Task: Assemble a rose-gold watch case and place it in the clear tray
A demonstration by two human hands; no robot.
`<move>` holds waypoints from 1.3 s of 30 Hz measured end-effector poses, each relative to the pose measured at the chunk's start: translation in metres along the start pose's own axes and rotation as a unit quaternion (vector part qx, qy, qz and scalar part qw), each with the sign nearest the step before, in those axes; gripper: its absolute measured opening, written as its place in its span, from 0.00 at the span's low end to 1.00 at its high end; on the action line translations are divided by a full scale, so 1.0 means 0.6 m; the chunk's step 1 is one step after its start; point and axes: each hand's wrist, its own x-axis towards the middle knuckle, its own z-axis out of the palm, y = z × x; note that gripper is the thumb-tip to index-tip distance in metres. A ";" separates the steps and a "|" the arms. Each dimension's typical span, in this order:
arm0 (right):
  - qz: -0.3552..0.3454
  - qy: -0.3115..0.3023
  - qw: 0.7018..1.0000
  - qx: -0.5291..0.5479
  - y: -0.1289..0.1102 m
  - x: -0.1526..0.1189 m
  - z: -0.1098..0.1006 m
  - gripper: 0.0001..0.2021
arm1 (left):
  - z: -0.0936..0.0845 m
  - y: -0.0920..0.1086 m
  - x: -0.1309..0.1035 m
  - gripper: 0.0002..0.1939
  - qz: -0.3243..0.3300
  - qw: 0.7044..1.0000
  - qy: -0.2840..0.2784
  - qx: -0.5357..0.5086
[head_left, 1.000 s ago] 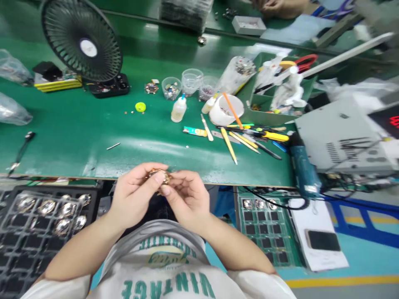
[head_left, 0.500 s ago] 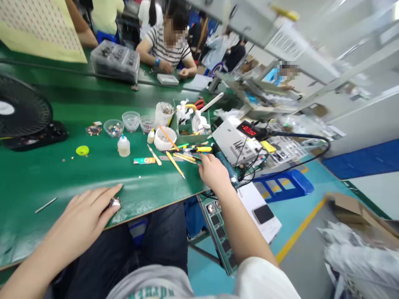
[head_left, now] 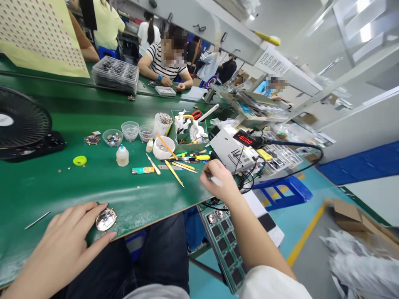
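Note:
At the front left of the green table (head_left: 149,195), a shiny round watch movement (head_left: 106,219) lies by my left hand (head_left: 68,236). My left fingers are stretched out; the index finger touches the upper edge of the watch movement and the thumb lies just below it, apart. Near the tools, my right hand (head_left: 218,176) is closed around a slim tool with a whitish end (head_left: 215,180), partly hidden and blurred. Close by lie a yellow-handled tool (head_left: 174,174), a pale-handled tool (head_left: 153,164) and a lighter (head_left: 143,170).
Small dropper bottle (head_left: 122,155), clear cups (head_left: 112,138) and a white tub (head_left: 163,147) stand farther back. A grey power box (head_left: 230,147) with cables is at right, a black fan (head_left: 23,124) at left. A tray (head_left: 224,245) sits below the edge. A co-worker (head_left: 168,60) sits opposite.
My right hand has drawn back from the tools toward me and now holds a slim tool. The left fingers have opened, and more of the watch movement shows.

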 end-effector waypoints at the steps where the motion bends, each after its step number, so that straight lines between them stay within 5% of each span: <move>1: -0.042 0.012 0.998 0.040 -0.020 -0.003 0.004 0.03 | -0.001 0.004 0.001 0.31 -0.008 1.000 -0.007 0.000; 5: -0.233 -0.006 0.954 0.189 -0.124 0.012 0.037 0.04 | -0.005 0.013 0.006 0.29 -0.031 0.999 -0.011 -0.024; 9: -0.427 -0.082 0.817 0.380 -0.223 0.067 0.090 0.10 | -0.008 0.011 0.013 0.22 -0.045 0.998 0.001 -0.046; 13: -0.424 -0.082 0.731 0.528 -0.283 0.091 0.163 0.04 | -0.022 0.027 0.022 0.25 -0.070 0.997 -0.017 -0.039; 15: -0.333 -0.069 0.746 0.572 -0.296 0.079 0.187 0.04 | -0.033 0.039 0.030 0.23 -0.096 0.994 -0.033 -0.045; 19: -0.170 -0.148 0.783 0.580 -0.291 0.064 0.186 0.05 | -0.046 0.048 0.046 0.20 -0.120 0.990 -0.052 -0.056; 25: -0.265 -0.089 0.837 0.471 -0.292 0.068 0.161 0.09 | -0.049 0.052 0.044 0.17 -0.131 0.989 -0.041 -0.052; 31: -0.322 -0.107 0.788 0.514 -0.304 0.057 0.161 0.13 | -0.043 0.052 0.037 0.22 -0.125 0.992 -0.011 -0.028; 39: -0.366 -0.086 0.791 0.482 -0.318 0.052 0.172 0.12 | -0.042 0.050 0.036 0.24 -0.114 0.993 -0.008 -0.011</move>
